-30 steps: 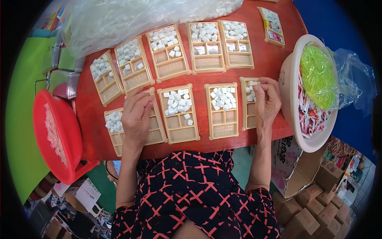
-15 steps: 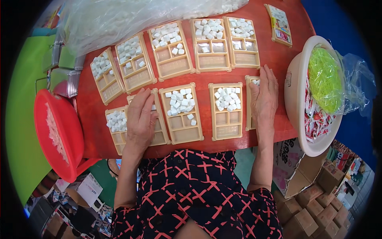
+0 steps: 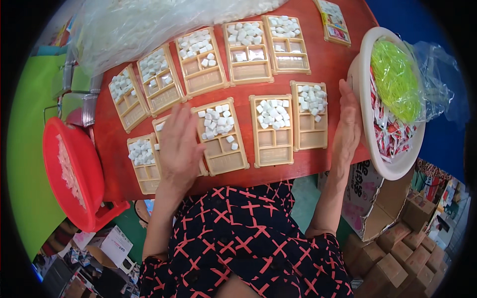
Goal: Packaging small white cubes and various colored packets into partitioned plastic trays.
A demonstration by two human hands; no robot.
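My left hand [image 3: 180,149] lies over a beige compartment tray [image 3: 160,121] in the near row, its fingers stretched out and hiding most of it. My right hand [image 3: 349,126] has straight fingers and holds nothing, between the rightmost near tray [image 3: 310,139] and the off-white basin [image 3: 366,94]. Small white cubes [image 3: 312,99] fill the large far compartment of that tray. Similar cubes lie in the other near trays, including the tray [image 3: 226,163] just right of my left hand, the middle tray [image 3: 274,155] and the leftmost tray [image 3: 148,174].
Behind stands another row of cube-filled trays [image 3: 206,82], with a large clear plastic bag [image 3: 124,35] beyond. A packed tray [image 3: 334,22] lies far right. The basin holds green shredded strands [image 3: 395,79] and red-white wrapped packets [image 3: 390,131]. A red basin [image 3: 94,169] stands left of the red table [image 3: 223,181].
My right hand has moved right, off the rightmost near tray, and that tray now shows fully. My left hand has shifted slightly right over its tray. The whole view has shifted a little.
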